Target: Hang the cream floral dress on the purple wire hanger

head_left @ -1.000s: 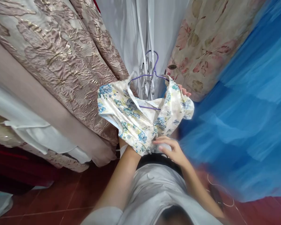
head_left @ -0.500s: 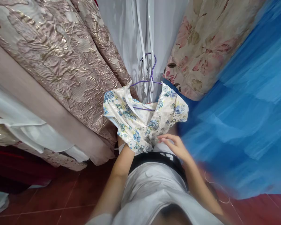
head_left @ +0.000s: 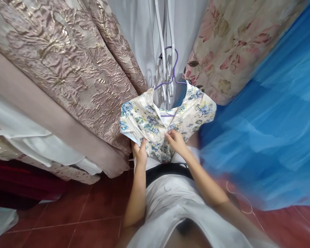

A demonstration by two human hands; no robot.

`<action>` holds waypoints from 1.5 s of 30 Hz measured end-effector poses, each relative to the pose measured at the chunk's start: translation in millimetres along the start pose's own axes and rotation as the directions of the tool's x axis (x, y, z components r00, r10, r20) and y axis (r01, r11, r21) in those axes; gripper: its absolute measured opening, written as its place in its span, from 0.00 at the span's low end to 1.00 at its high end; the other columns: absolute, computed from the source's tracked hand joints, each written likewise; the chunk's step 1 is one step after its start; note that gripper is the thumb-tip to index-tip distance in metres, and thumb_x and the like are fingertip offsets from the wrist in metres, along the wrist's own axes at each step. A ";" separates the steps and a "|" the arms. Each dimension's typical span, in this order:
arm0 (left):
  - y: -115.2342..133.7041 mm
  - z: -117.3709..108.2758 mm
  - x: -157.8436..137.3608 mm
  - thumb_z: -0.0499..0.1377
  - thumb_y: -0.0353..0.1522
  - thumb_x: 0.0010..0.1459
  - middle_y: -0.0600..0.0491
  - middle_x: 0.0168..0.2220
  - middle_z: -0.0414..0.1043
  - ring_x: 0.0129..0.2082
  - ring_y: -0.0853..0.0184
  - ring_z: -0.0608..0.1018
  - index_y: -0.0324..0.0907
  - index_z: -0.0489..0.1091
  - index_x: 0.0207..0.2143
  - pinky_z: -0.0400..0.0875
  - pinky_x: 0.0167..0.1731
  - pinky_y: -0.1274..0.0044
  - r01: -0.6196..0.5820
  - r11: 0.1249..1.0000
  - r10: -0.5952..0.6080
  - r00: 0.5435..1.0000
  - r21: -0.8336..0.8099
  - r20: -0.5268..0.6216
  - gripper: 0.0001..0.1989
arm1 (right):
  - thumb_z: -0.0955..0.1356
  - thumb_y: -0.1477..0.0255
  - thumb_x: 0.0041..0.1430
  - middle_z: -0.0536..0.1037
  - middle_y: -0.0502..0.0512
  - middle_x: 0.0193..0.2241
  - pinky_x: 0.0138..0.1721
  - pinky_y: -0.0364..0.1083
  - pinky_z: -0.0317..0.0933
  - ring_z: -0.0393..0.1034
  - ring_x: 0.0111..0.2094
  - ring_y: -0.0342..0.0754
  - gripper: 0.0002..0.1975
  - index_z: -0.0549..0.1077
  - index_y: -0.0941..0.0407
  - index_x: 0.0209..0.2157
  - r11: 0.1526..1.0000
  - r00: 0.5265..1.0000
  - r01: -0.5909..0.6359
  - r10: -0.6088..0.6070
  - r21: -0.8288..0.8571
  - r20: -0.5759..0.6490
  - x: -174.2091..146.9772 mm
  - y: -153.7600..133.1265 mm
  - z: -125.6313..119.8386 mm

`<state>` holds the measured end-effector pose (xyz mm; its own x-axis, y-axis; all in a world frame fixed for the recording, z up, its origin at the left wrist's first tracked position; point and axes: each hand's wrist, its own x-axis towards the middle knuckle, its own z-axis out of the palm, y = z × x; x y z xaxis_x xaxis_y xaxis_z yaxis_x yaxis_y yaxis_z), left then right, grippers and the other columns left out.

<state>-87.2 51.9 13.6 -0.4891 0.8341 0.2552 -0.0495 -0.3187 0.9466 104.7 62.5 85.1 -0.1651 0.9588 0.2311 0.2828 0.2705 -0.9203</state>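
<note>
A cream blouse [head_left: 152, 120] with blue flowers and short sleeves hangs on a purple hanger [head_left: 174, 70], whose hook and bar show in the neckline. My left hand [head_left: 141, 154] holds the blouse's lower left side, thumb on the outside and most fingers out of sight. At the bottom of the V-neck, my right hand [head_left: 176, 142] is closed, its fingertips pinching the front of the blouse. The lower part of the blouse is bunched near my lap.
White straps [head_left: 160, 31] hang down in front of a pale grey cloth [head_left: 134, 31]. A pink-gold brocade garment [head_left: 67, 65] hangs on the left. On the right are a floral cloth [head_left: 229, 51] and a blue tulle garment [head_left: 268, 137]. Red tiles [head_left: 98, 203] cover the floor.
My left hand has come out from under the blouse and holds its side. My right hand has moved up and left onto the neckline. The blouse sits slightly higher and further right in view.
</note>
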 end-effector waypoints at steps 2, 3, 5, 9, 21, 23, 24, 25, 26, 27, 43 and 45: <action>-3.8 1.4 -6.2 0.63 0.50 0.60 0.44 0.57 0.74 0.64 0.54 0.72 0.43 0.72 0.54 0.67 0.64 0.66 -0.016 1.000 0.015 1.000 0.027 0.018 0.27 | 0.65 0.60 0.62 0.69 0.46 0.17 0.26 0.43 0.55 0.62 0.20 0.44 0.13 0.66 0.54 0.29 1.000 0.999 -0.017 0.018 0.020 -0.044 -1.1 -1.0 -2.4; -3.2 1.2 -8.2 0.63 0.49 0.60 0.43 0.55 0.75 0.62 0.53 0.73 0.42 0.73 0.53 0.68 0.63 0.67 -0.034 0.998 0.033 0.999 0.045 0.022 0.26 | 0.65 0.60 0.61 0.68 0.46 0.17 0.25 0.43 0.54 0.61 0.19 0.43 0.14 0.66 0.54 0.28 0.999 0.998 -0.030 0.032 0.041 -0.055 -2.6 -1.4 -4.6; 1.9 0.0 -11.3 0.61 0.48 0.62 0.42 0.53 0.76 0.60 0.54 0.75 0.42 0.71 0.52 0.69 0.61 0.67 -0.113 0.988 0.115 0.993 0.108 -0.009 0.23 | 0.66 0.58 0.59 0.67 0.46 0.16 0.23 0.43 0.52 0.59 0.18 0.42 0.15 0.65 0.54 0.26 0.994 0.996 -0.047 0.053 0.102 -0.065 -6.6 -1.6 -9.3; 15.0 4.3 -22.8 0.59 0.45 0.65 0.41 0.55 0.69 0.58 0.56 0.73 0.44 0.64 0.53 0.69 0.59 0.63 -0.355 0.872 0.458 0.835 0.336 -0.306 0.20 | 0.69 0.58 0.55 0.66 0.46 0.14 0.22 0.43 0.53 0.59 0.17 0.42 0.15 0.67 0.54 0.23 0.980 0.993 -0.075 0.091 0.184 -0.081 -18.9 1.2 -11.2; 3.3 67.9 -47.1 0.55 0.33 0.66 0.49 0.32 0.74 0.35 0.60 0.78 0.45 0.68 0.35 0.72 0.40 0.69 -0.559 0.769 0.411 0.804 0.311 0.430 0.06 | 0.72 0.57 0.54 0.75 0.52 0.16 0.19 0.43 0.58 0.63 0.16 0.44 0.16 0.73 0.56 0.26 0.945 0.979 -0.060 0.119 0.322 -0.168 -35.6 -11.6 -3.1; 3.8 62.5 -46.9 0.55 0.32 0.66 0.48 0.33 0.75 0.36 0.59 0.78 0.45 0.69 0.37 0.72 0.40 0.69 -0.565 0.756 0.403 0.800 0.331 0.444 0.04 | 0.72 0.58 0.53 0.75 0.52 0.16 0.18 0.43 0.56 0.61 0.14 0.42 0.15 0.73 0.56 0.25 0.930 0.978 -0.066 0.132 0.362 -0.161 -24.2 -21.4 -5.9; 3.9 58.9 -46.8 0.54 0.32 0.66 0.48 0.33 0.75 0.36 0.59 0.78 0.45 0.69 0.38 0.72 0.40 0.68 -0.567 0.748 0.395 0.797 0.343 0.456 0.05 | 0.71 0.59 0.53 0.75 0.52 0.16 0.17 0.43 0.55 0.59 0.14 0.42 0.15 0.73 0.56 0.24 0.922 0.978 -0.060 0.130 0.382 -0.162 -16.8 -27.7 -7.6; 3.9 55.4 -46.9 0.54 0.32 0.67 0.48 0.33 0.75 0.36 0.58 0.78 0.45 0.69 0.38 0.71 0.40 0.69 -0.571 0.741 0.386 0.793 0.354 0.470 0.05 | 0.71 0.61 0.52 0.75 0.52 0.16 0.17 0.43 0.54 0.58 0.13 0.41 0.14 0.72 0.56 0.23 0.916 0.978 -0.046 0.122 0.398 -0.168 -8.6 -34.8 -9.3; 3.7 52.1 -47.1 0.55 0.31 0.66 0.48 0.33 0.75 0.36 0.58 0.78 0.45 0.69 0.38 0.71 0.40 0.69 -0.574 0.735 0.379 0.790 0.363 0.482 0.04 | 0.71 0.62 0.52 0.75 0.52 0.16 0.16 0.43 0.54 0.57 0.13 0.41 0.13 0.72 0.56 0.23 0.912 0.978 -0.025 0.108 0.410 -0.181 0.0 -42.3 -11.1; 3.3 49.2 -47.6 0.55 0.31 0.66 0.48 0.33 0.75 0.35 0.58 0.78 0.45 0.69 0.37 0.71 0.40 0.69 -0.577 0.728 0.374 0.787 0.370 0.491 0.04 | 0.71 0.63 0.52 0.75 0.51 0.16 0.16 0.43 0.53 0.56 0.13 0.40 0.12 0.72 0.57 0.22 0.908 0.976 0.000 0.090 0.419 -0.196 8.9 -50.0 -13.0; -26.6 34.7 -70.9 0.54 0.29 0.66 0.51 0.31 0.73 0.34 0.63 0.76 0.43 0.67 0.34 0.69 0.38 0.74 -0.588 0.712 0.292 0.745 0.383 0.600 0.06 | 0.69 0.71 0.55 0.75 0.50 0.17 0.16 0.40 0.51 0.54 0.13 0.37 0.12 0.73 0.58 0.19 0.901 0.944 0.202 -0.074 0.385 -0.322 69.1 -102.8 -39.0; -31.8 32.2 -72.0 0.55 0.29 0.66 0.51 0.31 0.73 0.34 0.64 0.76 0.42 0.68 0.34 0.70 0.38 0.74 -0.576 0.726 0.270 0.741 0.375 0.615 0.06 | 0.69 0.71 0.56 0.75 0.50 0.17 0.17 0.40 0.52 0.54 0.14 0.36 0.12 0.73 0.58 0.19 0.898 0.938 0.226 -0.097 0.376 -0.332 69.1 -107.3 -40.2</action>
<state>-22.4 16.5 -28.5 0.1597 0.8087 0.5661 0.5727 -0.5430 0.6141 100.9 103.3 212.6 0.1316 0.9020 0.4113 -0.1389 0.4275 -0.8933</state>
